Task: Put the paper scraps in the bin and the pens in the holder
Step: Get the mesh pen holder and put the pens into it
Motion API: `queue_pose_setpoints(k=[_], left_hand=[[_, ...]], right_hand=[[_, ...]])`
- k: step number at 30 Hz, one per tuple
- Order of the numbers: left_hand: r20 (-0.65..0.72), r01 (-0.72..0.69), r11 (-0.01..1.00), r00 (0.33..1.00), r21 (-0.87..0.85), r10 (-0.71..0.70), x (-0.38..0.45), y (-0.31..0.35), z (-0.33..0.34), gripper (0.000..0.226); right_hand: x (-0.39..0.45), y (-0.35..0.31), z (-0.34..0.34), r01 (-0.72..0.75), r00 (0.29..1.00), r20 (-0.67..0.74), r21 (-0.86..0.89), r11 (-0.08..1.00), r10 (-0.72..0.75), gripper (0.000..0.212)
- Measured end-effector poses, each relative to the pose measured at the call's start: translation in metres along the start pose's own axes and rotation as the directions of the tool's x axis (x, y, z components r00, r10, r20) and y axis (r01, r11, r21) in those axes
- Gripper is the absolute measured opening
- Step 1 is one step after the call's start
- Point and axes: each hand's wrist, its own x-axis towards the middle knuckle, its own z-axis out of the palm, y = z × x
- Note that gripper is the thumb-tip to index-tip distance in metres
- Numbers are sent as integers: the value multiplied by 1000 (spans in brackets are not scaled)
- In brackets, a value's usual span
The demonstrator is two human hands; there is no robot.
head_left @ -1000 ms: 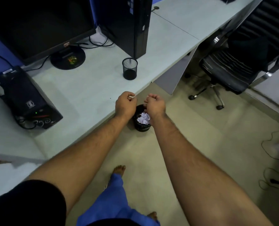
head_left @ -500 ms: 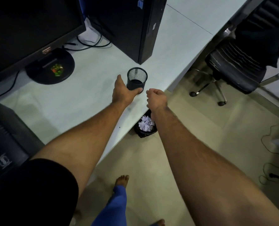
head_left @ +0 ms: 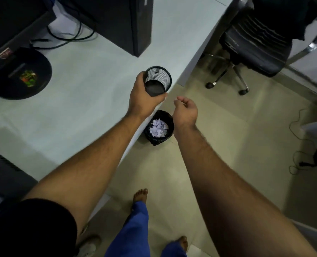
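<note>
My left hand (head_left: 144,97) grips the black mesh pen holder (head_left: 158,80) near the desk's right edge; the holder is tilted and looks empty inside. My right hand (head_left: 185,110) hovers beside it, off the desk edge, fingers loosely curled with nothing visible in them. Directly below, on the floor against the desk, stands a small black bin (head_left: 159,127) holding several pale paper scraps (head_left: 158,127). No pens are in view.
The pale desk (head_left: 80,93) carries a black computer tower (head_left: 124,21), a monitor stand (head_left: 18,75) and cables. A black office chair (head_left: 254,43) stands at the right. Loose cables (head_left: 306,160) lie on the floor. My bare feet are below.
My left hand left the spot above the bin, reached onto the desk and closed around the pen holder, tipping it. My right hand stayed over the bin and loosened.
</note>
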Motion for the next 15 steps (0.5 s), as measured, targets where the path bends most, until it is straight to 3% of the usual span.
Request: queue_pose_setpoints(k=[7,15], left_hand=[[249,-33,999,968,16,28,-88,19,78,91],[478,-97,991,877,96,40,-248,21,239,96]], right_hand=[[-6,26,-123,-63,991,-115,87,994,73,11],[-13,110,-351,-100,951,-272,180,979,147,15]])
